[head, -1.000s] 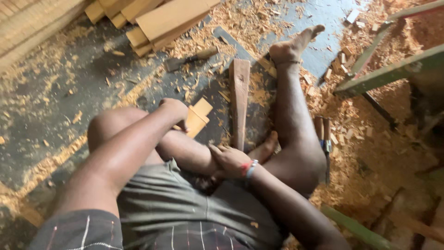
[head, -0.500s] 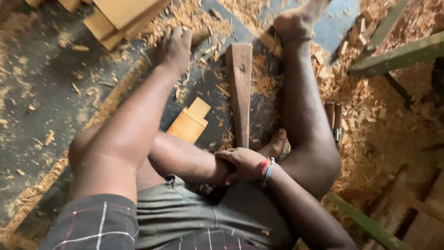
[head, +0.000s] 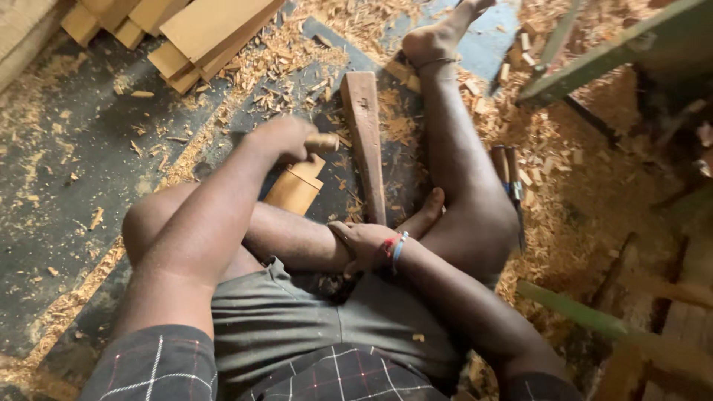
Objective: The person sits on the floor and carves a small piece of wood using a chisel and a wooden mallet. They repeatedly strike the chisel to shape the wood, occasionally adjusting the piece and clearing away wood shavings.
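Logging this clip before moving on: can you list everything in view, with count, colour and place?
wooden handle: one, tan, gripped in the left hand
small block: one, light tan, floor under the left forearm
long plank: one, brown, between the legs
boards: several, pale, stacked top left
shavings: many, tan, scattered over the dark floor
green frame: one, top right
left hand: closed on the handle
right hand: resting on the left shin, wearing a wristband

bare floor (head: 67,193) left, plank (head: 365,141) ahead
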